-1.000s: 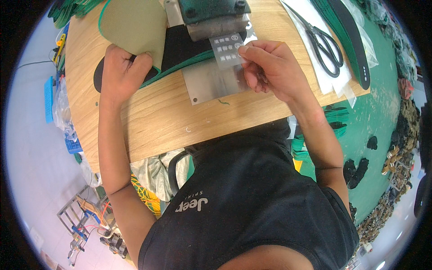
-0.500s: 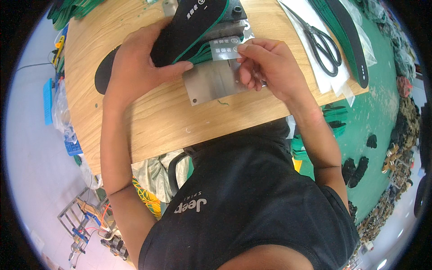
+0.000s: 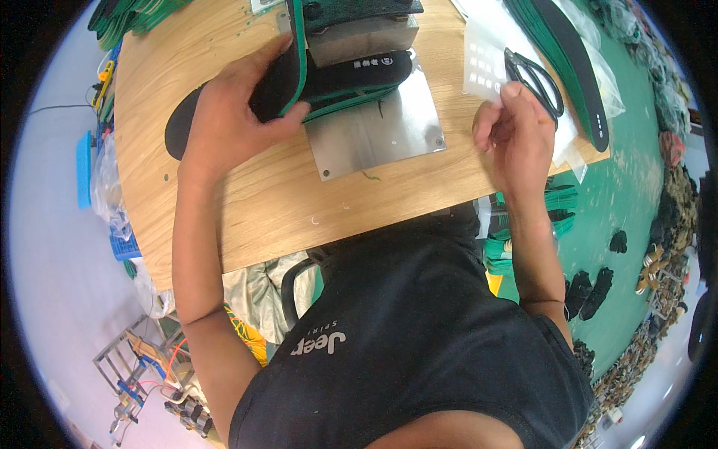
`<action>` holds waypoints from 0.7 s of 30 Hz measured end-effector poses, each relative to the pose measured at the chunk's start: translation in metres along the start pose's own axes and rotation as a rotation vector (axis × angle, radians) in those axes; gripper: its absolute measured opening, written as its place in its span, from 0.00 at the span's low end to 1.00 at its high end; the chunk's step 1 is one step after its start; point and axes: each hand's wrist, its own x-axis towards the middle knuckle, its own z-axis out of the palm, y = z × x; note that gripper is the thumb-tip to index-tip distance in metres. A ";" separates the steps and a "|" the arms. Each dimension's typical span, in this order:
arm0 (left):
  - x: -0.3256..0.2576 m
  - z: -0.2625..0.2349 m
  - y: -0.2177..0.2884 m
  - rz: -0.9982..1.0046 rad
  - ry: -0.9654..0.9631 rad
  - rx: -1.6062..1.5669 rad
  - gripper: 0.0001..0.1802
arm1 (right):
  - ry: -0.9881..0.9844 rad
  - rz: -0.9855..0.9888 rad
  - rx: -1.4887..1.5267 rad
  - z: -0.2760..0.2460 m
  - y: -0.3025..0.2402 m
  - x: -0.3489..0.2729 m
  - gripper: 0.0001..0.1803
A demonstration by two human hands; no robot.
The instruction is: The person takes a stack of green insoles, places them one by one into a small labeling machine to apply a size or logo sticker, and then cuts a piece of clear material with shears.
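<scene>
My left hand (image 3: 228,123) is closed around black insoles with green edges (image 3: 298,56), one of them turned up on its edge. A black insole end (image 3: 179,120) sticks out beyond the wrist side. Just right of the fingers, another black insole (image 3: 351,78) with a small white print lies on a shiny metal plate (image 3: 381,138), below a metal block (image 3: 363,43). My right hand (image 3: 520,135) pinches the lower corner of a translucent sheet (image 3: 482,63) with rows of small white prints, beside black-handled scissors (image 3: 540,82).
Long black-and-green insoles (image 3: 568,67) are stacked at the table's right edge. More green insoles (image 3: 134,19) lie at the far left. Below the table's right side are further green stacks (image 3: 501,254). The wooden table (image 3: 262,224) ends in front of my body.
My right hand has moved right, from above the metal plate to beside the scissors. The small film piece no longer shows in it. The insole in my left hand has turned on its edge.
</scene>
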 end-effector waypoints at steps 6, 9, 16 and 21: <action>-0.009 -0.003 -0.024 -0.328 0.234 -0.368 0.15 | -0.113 0.220 -0.047 0.021 0.012 0.029 0.14; -0.009 -0.009 -0.030 -0.334 0.329 -0.472 0.11 | -0.298 0.347 -0.120 0.038 0.008 0.029 0.14; 0.000 -0.006 -0.013 -0.356 0.262 -0.401 0.12 | -0.249 0.355 -0.006 0.039 0.010 0.024 0.14; -0.001 -0.006 -0.006 -0.414 0.186 -0.299 0.15 | -0.287 0.357 -0.141 0.046 0.006 0.025 0.14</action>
